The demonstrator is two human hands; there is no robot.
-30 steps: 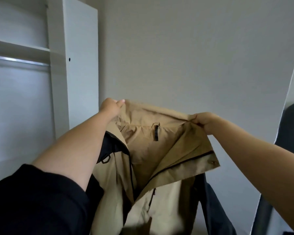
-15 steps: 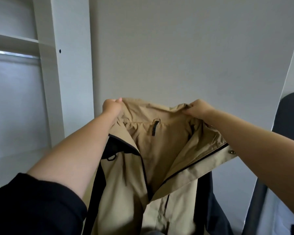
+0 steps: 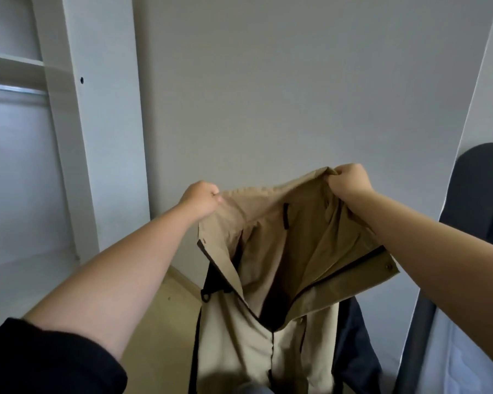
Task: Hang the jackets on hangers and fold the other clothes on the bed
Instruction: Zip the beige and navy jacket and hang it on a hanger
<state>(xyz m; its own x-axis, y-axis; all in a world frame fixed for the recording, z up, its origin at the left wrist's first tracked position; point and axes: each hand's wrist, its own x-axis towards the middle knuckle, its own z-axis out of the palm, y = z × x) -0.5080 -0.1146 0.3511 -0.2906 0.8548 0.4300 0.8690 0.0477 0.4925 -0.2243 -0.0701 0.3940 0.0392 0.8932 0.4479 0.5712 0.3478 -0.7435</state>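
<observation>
Closest in, lower left of the frame: a black sleeve (image 3: 40, 359), bare forearm reaching up and out of it. Next, lower centre, running off the bottom edge: the tan jacket (image 3: 239, 351), front open, dark trim along the zip. Held up in mid-air rather than laid flat, presumably to let it drop straight and open the neck for a hanger.

Up at the collar, gripped at both ends: left hand (image 3: 201, 199) fisted round the left corner, right hand (image 3: 349, 180) curled tight over the bunched right corner, sitting a bit higher. Pulled apart like that to stretch the collar wide and show the little dark hanging loop (image 3: 285, 216) inside the neck.

No hanger anywhere in view, so guessing early days on this one.

Further back, left side: white wardrobe (image 3: 97, 123) with a metal rail (image 3: 12, 89) under a shelf, likely the destination. Far right: a dark chair (image 3: 481, 194). Behind everything, plain grey wall (image 3: 296, 81).
</observation>
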